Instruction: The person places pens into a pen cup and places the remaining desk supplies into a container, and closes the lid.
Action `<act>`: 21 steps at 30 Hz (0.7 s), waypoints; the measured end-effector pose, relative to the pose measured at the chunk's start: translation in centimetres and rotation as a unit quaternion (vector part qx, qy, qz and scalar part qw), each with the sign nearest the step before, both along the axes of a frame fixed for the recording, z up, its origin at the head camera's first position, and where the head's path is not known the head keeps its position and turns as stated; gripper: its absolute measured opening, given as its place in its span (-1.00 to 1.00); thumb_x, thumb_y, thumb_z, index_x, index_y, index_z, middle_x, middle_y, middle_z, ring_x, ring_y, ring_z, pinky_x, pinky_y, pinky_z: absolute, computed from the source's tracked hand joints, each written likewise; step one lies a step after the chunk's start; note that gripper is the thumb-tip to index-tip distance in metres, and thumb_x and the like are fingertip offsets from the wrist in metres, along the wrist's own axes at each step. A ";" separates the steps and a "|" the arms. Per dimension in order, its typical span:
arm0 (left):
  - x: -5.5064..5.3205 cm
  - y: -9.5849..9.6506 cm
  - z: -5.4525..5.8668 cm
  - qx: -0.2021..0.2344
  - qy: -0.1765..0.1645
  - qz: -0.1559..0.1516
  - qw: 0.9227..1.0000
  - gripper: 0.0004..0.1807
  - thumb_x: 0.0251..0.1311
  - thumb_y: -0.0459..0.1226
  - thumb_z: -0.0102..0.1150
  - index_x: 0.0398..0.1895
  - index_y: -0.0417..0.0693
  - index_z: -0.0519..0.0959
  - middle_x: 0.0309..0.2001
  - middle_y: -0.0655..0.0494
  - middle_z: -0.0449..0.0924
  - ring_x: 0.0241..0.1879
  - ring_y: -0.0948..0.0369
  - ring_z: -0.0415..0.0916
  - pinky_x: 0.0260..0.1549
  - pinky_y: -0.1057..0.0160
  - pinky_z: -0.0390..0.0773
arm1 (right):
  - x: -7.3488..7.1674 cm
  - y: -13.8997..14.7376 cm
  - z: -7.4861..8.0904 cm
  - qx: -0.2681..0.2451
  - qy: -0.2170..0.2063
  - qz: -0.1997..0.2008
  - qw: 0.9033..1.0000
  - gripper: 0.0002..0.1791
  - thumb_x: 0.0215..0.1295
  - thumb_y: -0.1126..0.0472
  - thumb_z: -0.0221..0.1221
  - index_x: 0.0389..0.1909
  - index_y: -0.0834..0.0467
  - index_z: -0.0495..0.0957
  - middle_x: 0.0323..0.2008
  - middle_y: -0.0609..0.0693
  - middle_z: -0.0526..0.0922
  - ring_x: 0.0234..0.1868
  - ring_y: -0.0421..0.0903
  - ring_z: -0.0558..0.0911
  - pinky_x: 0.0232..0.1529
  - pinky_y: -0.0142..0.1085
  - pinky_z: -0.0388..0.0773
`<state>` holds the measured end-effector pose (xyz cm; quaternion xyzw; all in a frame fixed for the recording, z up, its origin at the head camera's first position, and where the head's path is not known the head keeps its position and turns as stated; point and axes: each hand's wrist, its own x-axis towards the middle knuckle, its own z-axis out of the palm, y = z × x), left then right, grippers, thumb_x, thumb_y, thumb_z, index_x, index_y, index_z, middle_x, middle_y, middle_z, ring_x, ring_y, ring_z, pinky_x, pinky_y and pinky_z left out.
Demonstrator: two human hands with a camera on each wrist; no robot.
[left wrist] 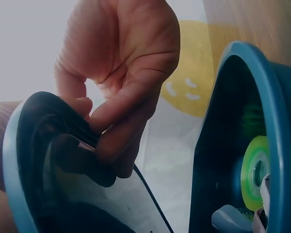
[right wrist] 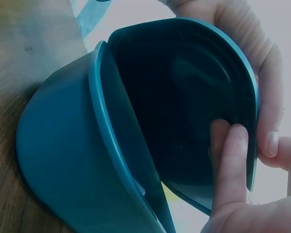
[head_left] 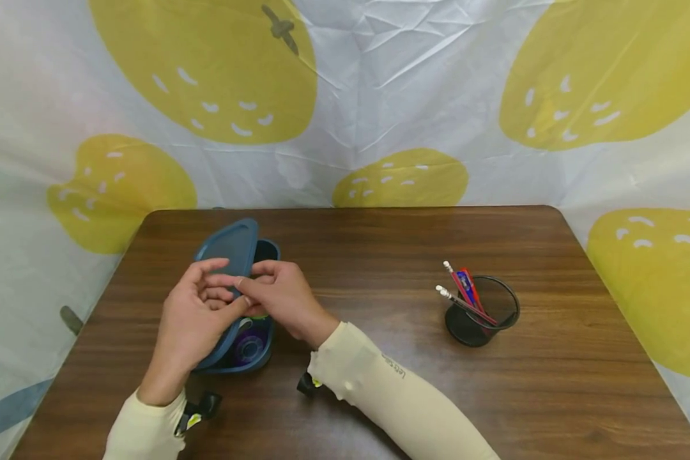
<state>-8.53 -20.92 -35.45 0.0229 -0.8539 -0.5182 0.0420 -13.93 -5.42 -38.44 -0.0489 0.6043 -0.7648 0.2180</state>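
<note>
A blue lid (head_left: 230, 246) stands tilted over the left part of a blue plastic container (head_left: 269, 252). My right hand (head_left: 290, 297) pinches the lid's edge, with fingertips (right wrist: 235, 138) on its dark inner face. On the lid's outer side is my left hand (head_left: 190, 313), its fingers loosely bent and touching near the edge, close to the right thumb. Inside the container, the left wrist view shows a green-rimmed roll (left wrist: 254, 172) beside pale pieces; a purple round item (head_left: 250, 347) shows in the head view.
A black mesh pencil cup (head_left: 474, 329) stands to the right, holding red pencils and a blue-and-red item (head_left: 466, 287). The brown wooden table (head_left: 368, 255) meets a hanging white cloth (head_left: 356, 83) with yellow fruit prints at the back and sides.
</note>
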 end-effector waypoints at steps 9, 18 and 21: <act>-0.1 -0.7 -0.2 0.063 -0.004 -0.030 0.998 -0.35 0.26 -0.30 0.50 0.39 -0.25 0.49 0.11 -0.17 0.67 -0.15 0.40 0.65 -0.14 0.51 0.66 | 0.0 0.2 -0.1 0.011 0.002 -0.012 1.000 -0.44 0.42 0.30 0.33 0.36 0.41 0.45 -0.11 0.30 0.81 -0.46 -0.20 0.76 -0.23 -0.20 0.79; 0.1 -2.5 -0.2 0.028 0.010 0.009 1.000 -0.41 0.31 -0.19 0.48 0.35 -0.19 0.57 0.05 0.08 0.73 -0.10 0.47 0.67 -0.12 0.51 0.66 | 0.1 0.8 0.0 -0.005 0.027 -0.007 1.000 -0.62 0.43 0.28 0.34 0.18 0.33 0.60 -0.14 0.23 0.83 -0.45 -0.18 0.78 -0.29 -0.24 0.79; 0.1 -3.6 -0.2 0.016 0.005 0.029 0.999 -0.41 0.33 -0.16 0.46 0.36 -0.18 0.57 0.00 0.29 0.72 -0.09 0.48 0.64 -0.12 0.54 0.64 | 0.1 1.1 -0.1 -0.007 0.033 -0.008 0.999 -0.63 0.43 0.28 0.33 0.18 0.33 0.60 -0.17 0.21 0.83 -0.48 -0.17 0.76 -0.28 -0.20 0.79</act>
